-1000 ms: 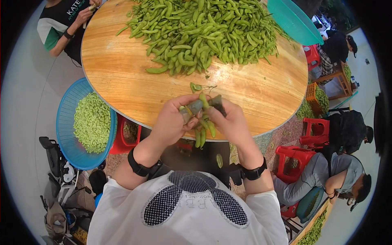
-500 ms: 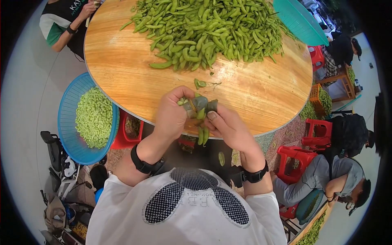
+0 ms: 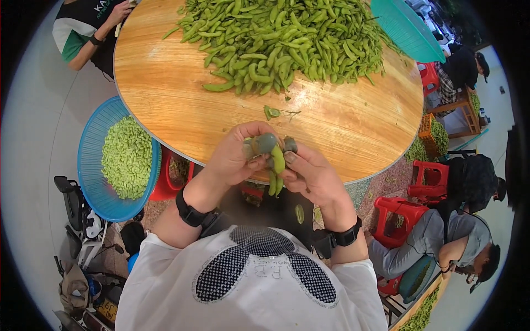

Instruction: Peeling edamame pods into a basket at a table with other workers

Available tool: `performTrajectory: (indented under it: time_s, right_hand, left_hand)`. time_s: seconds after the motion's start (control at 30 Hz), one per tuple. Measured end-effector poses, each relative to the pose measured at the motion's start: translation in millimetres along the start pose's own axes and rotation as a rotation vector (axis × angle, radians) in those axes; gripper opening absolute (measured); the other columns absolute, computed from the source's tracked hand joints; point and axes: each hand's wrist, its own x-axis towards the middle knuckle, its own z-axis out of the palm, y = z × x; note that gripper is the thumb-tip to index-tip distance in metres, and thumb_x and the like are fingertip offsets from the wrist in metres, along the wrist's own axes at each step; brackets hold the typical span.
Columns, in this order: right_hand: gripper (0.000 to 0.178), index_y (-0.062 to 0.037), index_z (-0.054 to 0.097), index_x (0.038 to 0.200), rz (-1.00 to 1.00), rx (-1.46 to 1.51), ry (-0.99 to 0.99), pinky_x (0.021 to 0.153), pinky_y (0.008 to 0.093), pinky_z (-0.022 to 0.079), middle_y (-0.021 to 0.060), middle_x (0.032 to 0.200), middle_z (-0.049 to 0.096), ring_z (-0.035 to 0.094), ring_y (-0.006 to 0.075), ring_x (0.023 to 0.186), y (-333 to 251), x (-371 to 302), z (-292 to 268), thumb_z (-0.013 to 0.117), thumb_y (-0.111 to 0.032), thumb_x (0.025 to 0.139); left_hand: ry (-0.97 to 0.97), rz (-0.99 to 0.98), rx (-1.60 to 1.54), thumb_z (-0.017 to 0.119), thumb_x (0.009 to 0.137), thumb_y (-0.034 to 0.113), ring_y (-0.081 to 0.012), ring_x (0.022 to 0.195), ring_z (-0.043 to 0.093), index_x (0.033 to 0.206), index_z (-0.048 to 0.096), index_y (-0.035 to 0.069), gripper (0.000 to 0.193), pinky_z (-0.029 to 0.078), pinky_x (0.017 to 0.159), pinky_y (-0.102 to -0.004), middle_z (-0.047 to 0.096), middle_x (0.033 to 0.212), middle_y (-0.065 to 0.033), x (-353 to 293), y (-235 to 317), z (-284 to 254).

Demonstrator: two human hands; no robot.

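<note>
My left hand (image 3: 238, 155) and my right hand (image 3: 314, 175) meet over the near edge of the round wooden table (image 3: 176, 110). Grey-green covers sit on the thumb or finger ends of both. Between them a green soybean pod (image 3: 278, 159) stands nearly upright, pinched by the fingers of both hands. More pods (image 3: 273, 183) hang below it from my right hand's curled fingers. A bit of green shows inside my left hand; what it is I cannot make out. Farther up the table lies a large heap of soybean pods (image 3: 287, 41), with a small sprig (image 3: 271, 112) nearer me.
Left of the table, a blue basket (image 3: 88, 165) holds shelled beans (image 3: 127, 160) beside a red stool (image 3: 165, 185). A teal basket (image 3: 408, 33) leans at the far right. Another person's arm (image 3: 83, 58) is at the far left. Red stools (image 3: 395, 220) and seated people are on the right.
My left hand has turned, and its covered tip has come upward. The pod between my hands has swung more upright and shows more of its length. My right hand has shifted slightly.
</note>
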Motion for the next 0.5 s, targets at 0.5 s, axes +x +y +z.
performTrajectory:
  time_s: [0.5]
  right_hand:
    - [0.014,0.0027,0.052,0.088,-0.41,-0.712,0.352,0.055,0.0293,0.041,0.0098,0.064,0.051,0.048,0.0179,0.058,-24.7,25.6,-7.6,0.056,-0.011,0.088]
  left_hand:
    - [0.324,0.031,0.002,0.053,0.086,-0.001,-0.0047,0.058,0.045,0.1,0.059,0.001,0.016,0.03,0.044,-0.0155,0.057,0.079,-0.0013,32.2,5.9,15.8]
